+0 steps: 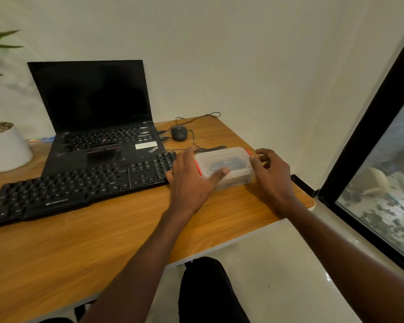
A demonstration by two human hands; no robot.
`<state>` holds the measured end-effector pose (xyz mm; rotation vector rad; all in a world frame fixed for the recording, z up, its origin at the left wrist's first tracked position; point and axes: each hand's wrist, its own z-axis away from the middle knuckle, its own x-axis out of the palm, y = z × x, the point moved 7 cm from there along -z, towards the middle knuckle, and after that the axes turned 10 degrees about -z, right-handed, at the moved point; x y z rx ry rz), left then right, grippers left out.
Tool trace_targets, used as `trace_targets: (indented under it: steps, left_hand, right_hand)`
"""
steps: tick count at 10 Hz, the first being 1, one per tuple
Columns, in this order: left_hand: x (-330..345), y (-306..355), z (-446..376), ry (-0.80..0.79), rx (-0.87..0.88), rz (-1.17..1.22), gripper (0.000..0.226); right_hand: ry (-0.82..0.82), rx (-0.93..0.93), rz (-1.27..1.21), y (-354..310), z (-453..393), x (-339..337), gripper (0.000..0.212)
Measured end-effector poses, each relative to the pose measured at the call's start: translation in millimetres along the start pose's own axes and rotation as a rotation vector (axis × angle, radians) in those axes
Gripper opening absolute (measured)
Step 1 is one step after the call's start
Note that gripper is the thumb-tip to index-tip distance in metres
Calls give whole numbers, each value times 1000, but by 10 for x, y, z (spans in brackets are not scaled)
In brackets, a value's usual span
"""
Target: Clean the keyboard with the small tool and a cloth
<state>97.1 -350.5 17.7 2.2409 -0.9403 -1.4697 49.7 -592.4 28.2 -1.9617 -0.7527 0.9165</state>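
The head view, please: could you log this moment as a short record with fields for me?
surface: wooden desk
keyboard: black keyboard, lying in front of the open laptop
container: clear plastic box with red clips, lid on, right of the keyboard, something dark inside
left hand: left hand rests on the box, thumb on the lid
right hand: right hand at the box's right end, fingers curled near the red clip
other: mouse behind the box; white plant pot far left
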Motion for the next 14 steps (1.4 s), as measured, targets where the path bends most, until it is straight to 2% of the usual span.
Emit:
trace_targets:
  steps: [1, 2, 3, 5, 6, 7, 8, 9, 10, 11, 12, 13, 14]
  left_hand:
    - [-221, -4, 76, 224, -90, -114, 69]
    - [-210, -20, 98, 204, -133, -196, 56]
    - [-139, -18, 70, 138, -107, -153, 44]
    - [-122, 25, -159, 71, -164, -27, 30]
    - [-148, 110, -501, 45, -163, 31, 28]
    - [-115, 145, -1254, -65, -209, 78, 40]
    - [-6, 87, -1711, -161, -281, 76, 36]
    - [257, -20, -2068, -336, -384, 177, 23]
    - [390, -51, -2097, -457, -404, 227, 48]
    - [508, -132, -2132, -524, -388, 212, 52]
    - [606, -221, -2158, -532, -393, 205, 44]
    - [573, -283, -2148, -443, -332, 140, 38]
    - [342, -265, -2089, -292, -202, 7, 41]
  right_hand:
    - [-10, -46, 53, -46, 38, 26, 42]
    - [-18, -37, 42, -34, 39, 22, 39]
    - [-34, -31, 16, -19, 32, 30, 39]
    - [-19, -8, -80, -2, -186, 124, 42]
    - [-1, -3, -179, -90, -493, 209, 36]
    - [-2, 41, -277, -231, -1132, 413, 32]
    - [-29, 95, -316, -197, -1521, 601, 37]
    - [-85, 211, -330, 5, -1873, 913, 46]
    - [-120, 282, -316, 170, -2013, 1099, 47]
    - [-135, 379, -242, 387, -2143, 1280, 49]
    - [-146, 400, -155, 461, -2178, 1334, 53]
    - [-39, 277, 77, 359, -2125, 1252, 55]
    - [72, 111, 250, 112, -2033, 1168, 48]
